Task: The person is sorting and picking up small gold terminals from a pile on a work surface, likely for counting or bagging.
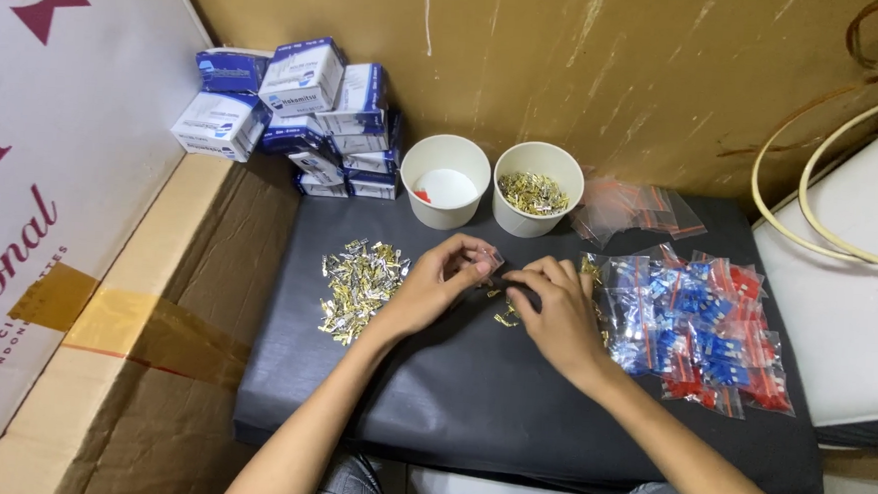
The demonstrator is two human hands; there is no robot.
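The work surface is a low table covered with a dark grey, slightly creased sheet [511,401], pushed against a scuffed mustard-brown wall [608,75]. A large brown cardboard box sealed with tape [155,322] stands along the sheet's left edge, and a taller white printed carton [33,156] rises beyond it. On the right a white cushioned surface [847,298] carries loops of cream and copper-coloured tubing [813,186].

Two white paper cups stand side by side at the back of the sheet: the left cup [445,181] is nearly bare inside except for one small red piece, while the right cup [537,188] holds brass-coloured metal terminals. A stack of small blue-and-white cardboard boxes [296,114], roughly ten though some are hidden, sits in the back left corner. A loose heap of brass terminals [357,288], too many to count, lies left of the hands. To the right lies a spread of small clear zip bags filled with blue and red parts [700,331], overlapping too much to count, with a few empty clear bags [636,209] behind them.

The left hand [432,287] pinches a small clear bag [488,263] between thumb and fingertips. The right hand [556,313] is curled, fingertips meeting the left at the bag; a few stray terminals [505,319] lie just beneath. Both forearms cross the sheet's front half.
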